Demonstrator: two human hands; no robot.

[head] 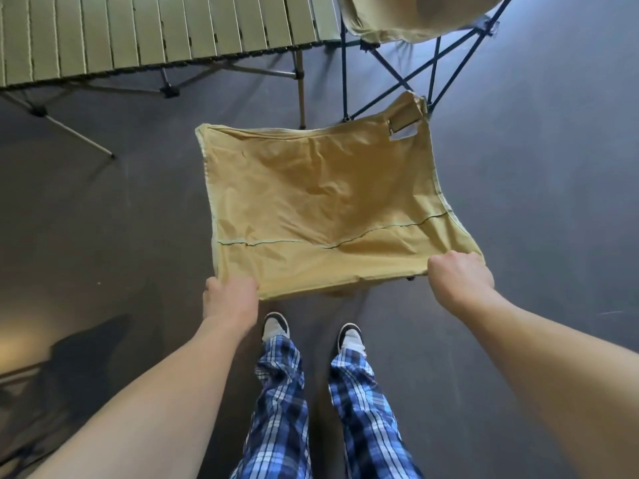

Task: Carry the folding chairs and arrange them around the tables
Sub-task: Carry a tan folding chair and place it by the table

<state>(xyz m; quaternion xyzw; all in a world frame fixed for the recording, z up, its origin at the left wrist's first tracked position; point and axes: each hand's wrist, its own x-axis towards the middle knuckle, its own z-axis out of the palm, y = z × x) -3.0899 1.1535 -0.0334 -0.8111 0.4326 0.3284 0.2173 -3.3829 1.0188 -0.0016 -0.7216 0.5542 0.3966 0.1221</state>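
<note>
Progress looks partial: one folding chair (415, 25) with a tan seat and dark crossed legs already stands just beside the corner of the slatted counter (166, 36), and you have a second tan chair (325, 205) in hand near that same corner, in front of your feet. Your left hand (232, 299) has its grip closed on the near left corner of the fabric, fingers tucked under the edge; your right hand (461, 276) is curled round the near right corner. I judge this chair is being set down or nudged into its spot along the counter's side, so the placing is not yet finished. How many chairs remain you cannot tell from here, nor whether other counters wait for seats. The frame of the chair you hold is hidden under its fabric, apart from a small dark bit at the near edge, so whether its feet touch the floor is unclear. The placed chair is cut off at the top edge, and the counter runs out of view to the left, with only dim shapes at lower left
</note>
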